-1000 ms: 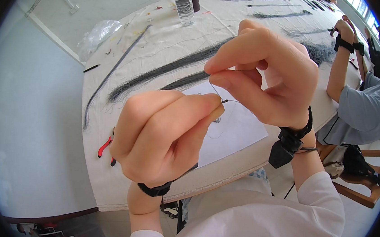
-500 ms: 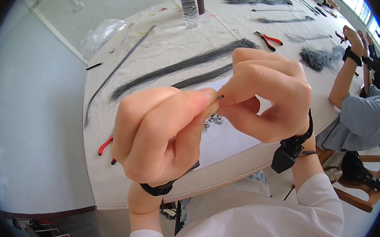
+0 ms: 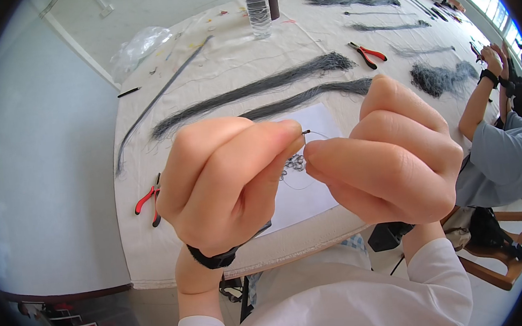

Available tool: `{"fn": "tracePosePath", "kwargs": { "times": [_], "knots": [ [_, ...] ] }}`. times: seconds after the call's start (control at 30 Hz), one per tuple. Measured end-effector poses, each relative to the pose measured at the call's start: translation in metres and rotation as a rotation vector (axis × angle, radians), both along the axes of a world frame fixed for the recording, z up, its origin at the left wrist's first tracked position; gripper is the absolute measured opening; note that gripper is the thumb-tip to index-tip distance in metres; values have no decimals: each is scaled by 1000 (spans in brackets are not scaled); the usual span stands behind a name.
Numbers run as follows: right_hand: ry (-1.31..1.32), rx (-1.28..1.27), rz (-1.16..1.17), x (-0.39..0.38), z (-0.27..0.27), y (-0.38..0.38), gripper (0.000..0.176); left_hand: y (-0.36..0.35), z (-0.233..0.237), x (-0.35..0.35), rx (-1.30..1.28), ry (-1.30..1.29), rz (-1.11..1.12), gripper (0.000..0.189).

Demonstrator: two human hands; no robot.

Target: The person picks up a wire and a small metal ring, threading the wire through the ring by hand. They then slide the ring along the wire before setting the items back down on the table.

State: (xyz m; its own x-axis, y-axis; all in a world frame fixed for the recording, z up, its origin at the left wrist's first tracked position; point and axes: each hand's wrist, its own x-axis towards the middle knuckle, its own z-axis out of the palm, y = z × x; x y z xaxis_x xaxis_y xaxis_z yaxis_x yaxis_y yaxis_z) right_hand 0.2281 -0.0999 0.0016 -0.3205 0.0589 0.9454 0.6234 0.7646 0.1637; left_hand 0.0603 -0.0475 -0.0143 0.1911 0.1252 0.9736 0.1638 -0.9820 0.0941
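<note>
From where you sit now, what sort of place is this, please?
Probably a shared craft workroom: a long cloth-covered table holds dark fibre bundles and red-handled pliers, and other people's hands are busy around it.

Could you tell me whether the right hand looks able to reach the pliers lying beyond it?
Probably yes: the pliers lie just past the right hand with only flat strands between, though its fingers appear busy with thin wire.
</note>
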Motion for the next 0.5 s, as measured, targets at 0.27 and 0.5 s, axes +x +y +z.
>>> {"fn": "tracePosePath", "kwargs": {
  "times": [0.27,0.5],
  "knots": [
    [-6,-41,8,9,6,3,32,-3,1,5,-53,41,-70,22],
    [87,-309,115,13,6,11,20,-8,1,2,-106,38,-81,23]
  ]
}}
